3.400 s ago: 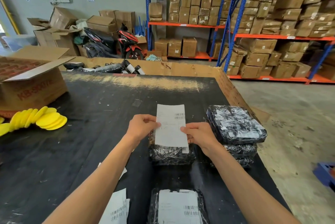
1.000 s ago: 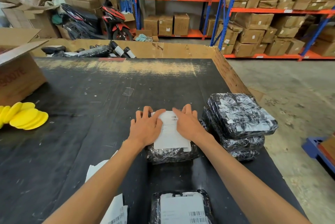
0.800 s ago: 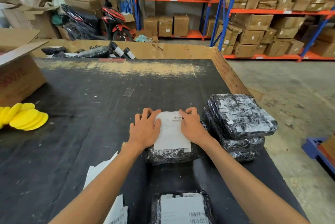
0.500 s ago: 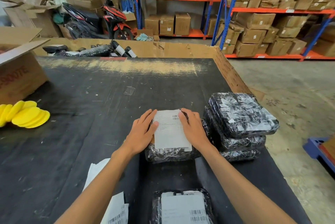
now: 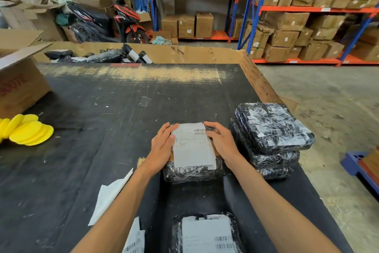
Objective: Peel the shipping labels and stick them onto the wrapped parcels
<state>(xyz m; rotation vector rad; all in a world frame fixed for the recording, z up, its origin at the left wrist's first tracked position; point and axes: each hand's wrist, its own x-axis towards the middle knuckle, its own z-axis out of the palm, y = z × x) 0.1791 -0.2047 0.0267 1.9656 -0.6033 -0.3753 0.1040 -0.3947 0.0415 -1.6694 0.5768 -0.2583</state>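
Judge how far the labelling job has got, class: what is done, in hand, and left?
Done: the near parcel carries a label. In hand: left hand and right hand flank the label on the middle parcel. Left: the stack apparently unlabelled.

Black worktop (image 5: 102,160), surface scuffed, with a worn tan patch along its far edge. Stack of round yellow foam pads (image 5: 26,131) lying on the worktop at its left edge. Open brown cardboard carton with red lettering (image 5: 19,86) just behind the pads, flap raised. Brown cardboard wall (image 5: 205,54) standing along the worktop's far and right edges. Red and black scooter (image 5: 110,22) parked beyond that wall, among loose cardboard boxes. Blue and orange steel racking (image 5: 256,8) to the right of the scooter, loaded with brown cartons. Grey concrete floor (image 5: 328,92) right of the worktop.
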